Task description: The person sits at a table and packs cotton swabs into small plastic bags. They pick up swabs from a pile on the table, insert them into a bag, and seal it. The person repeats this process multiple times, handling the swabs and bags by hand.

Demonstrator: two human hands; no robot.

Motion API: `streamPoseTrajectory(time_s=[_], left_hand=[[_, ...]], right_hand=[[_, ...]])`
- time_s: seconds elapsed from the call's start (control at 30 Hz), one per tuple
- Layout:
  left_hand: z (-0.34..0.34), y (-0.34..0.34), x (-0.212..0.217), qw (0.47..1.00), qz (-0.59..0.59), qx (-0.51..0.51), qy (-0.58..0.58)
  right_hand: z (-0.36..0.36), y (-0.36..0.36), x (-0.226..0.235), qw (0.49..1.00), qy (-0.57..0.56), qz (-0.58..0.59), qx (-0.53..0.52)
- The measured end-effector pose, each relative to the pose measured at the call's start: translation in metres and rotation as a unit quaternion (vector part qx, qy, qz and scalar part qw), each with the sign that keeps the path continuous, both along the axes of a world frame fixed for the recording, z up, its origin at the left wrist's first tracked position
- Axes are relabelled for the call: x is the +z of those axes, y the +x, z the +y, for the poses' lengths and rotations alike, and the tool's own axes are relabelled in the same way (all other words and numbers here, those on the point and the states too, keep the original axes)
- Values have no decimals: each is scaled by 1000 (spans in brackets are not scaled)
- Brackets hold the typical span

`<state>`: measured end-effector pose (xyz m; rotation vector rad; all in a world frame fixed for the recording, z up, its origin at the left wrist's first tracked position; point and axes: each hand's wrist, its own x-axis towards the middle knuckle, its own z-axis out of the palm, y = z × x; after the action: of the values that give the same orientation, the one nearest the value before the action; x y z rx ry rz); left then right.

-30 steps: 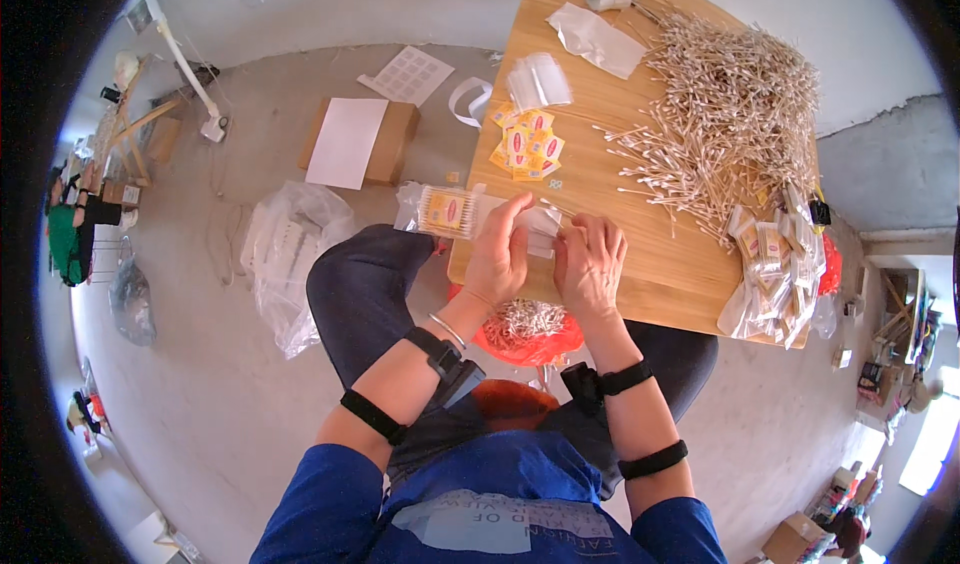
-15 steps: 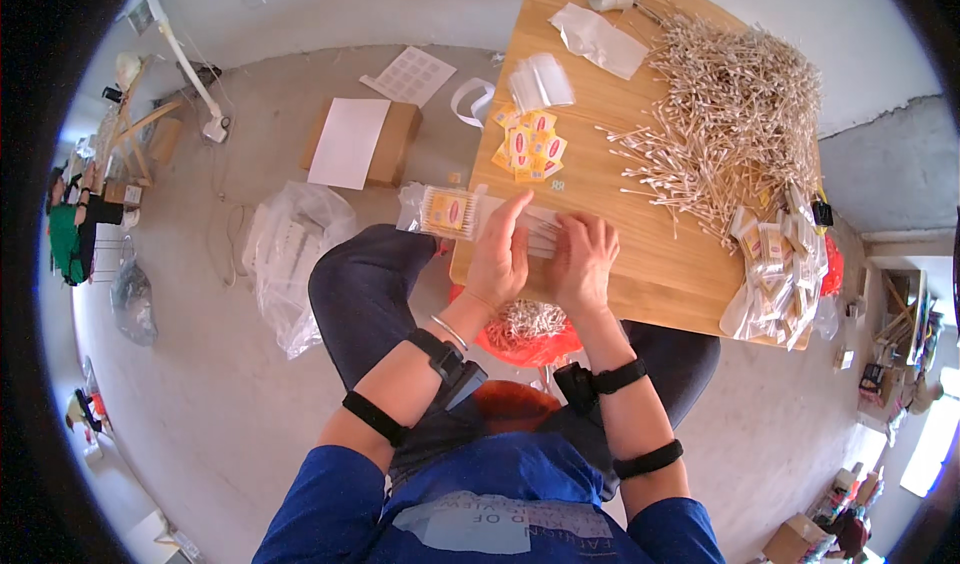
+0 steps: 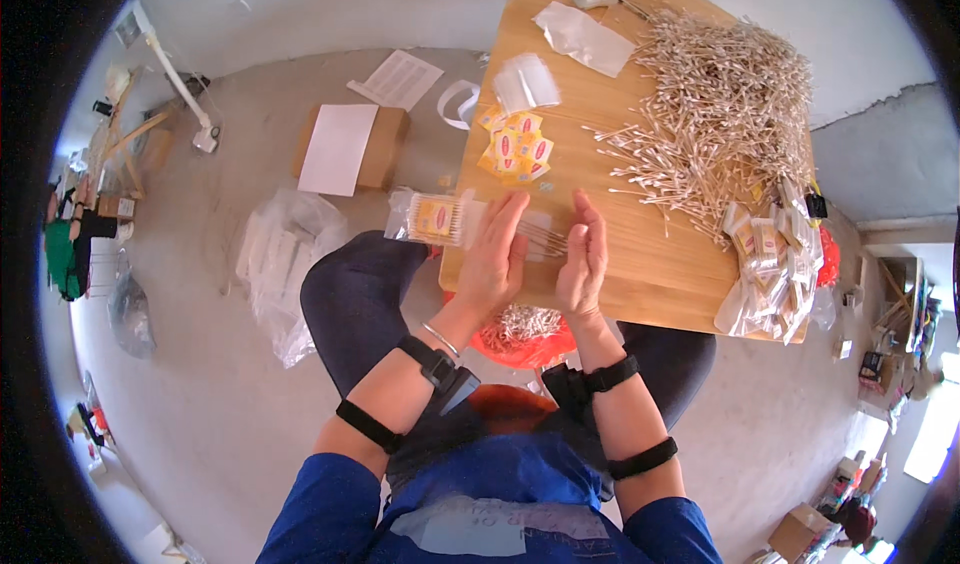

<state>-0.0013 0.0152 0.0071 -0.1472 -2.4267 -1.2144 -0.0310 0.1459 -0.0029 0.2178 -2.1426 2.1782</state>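
Observation:
Between my hands lies a small bunch of cotton swabs (image 3: 543, 238) on the wooden table (image 3: 640, 284), close to its near left corner. My left hand (image 3: 495, 262) stands on edge at the swabs' left ends, fingers stretched out. Across from it, my right hand (image 3: 583, 266) is also upright with straight fingers, its palm at the swabs' right ends. Neither hand is wrapped round anything. Left of my left hand, a clear bag of cotton swabs with a yellow card (image 3: 435, 220) sits at the table's left edge.
Beyond my hands are yellow cards (image 3: 517, 147) and clear bags (image 3: 526, 84). A large heap of loose swabs (image 3: 730, 104) covers the far right; filled packs (image 3: 765, 264) pile at the right corner. A red bag of swabs (image 3: 525, 339) is below the table edge. A cardboard box (image 3: 385, 149) sits left.
My right hand has turned up on edge and its fingers have straightened, where before they were bent over the swabs. My left hand stays beside the bunch. The whole view has shifted slightly.

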Motion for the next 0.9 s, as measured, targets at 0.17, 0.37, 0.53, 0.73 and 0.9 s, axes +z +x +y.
streamPoseTrajectory(time_s=[0.17,0.37,0.53,0.73,0.9], left_hand=[[7,-4,-7,987,-55,-8,-151],[9,0,-3,992,-33,0,-119],[12,0,-3,991,-33,-2,-129],[11,1,-3,990,-22,6,-138],[11,1,-3,991,-24,0,-130]], right_hand=[[6,-11,8,998,43,-4,47],[71,-69,4,807,533,155,-202],[99,-93,2,813,549,89,-173],[67,-66,2,815,553,110,-131],[46,-38,4,833,530,135,-83]])
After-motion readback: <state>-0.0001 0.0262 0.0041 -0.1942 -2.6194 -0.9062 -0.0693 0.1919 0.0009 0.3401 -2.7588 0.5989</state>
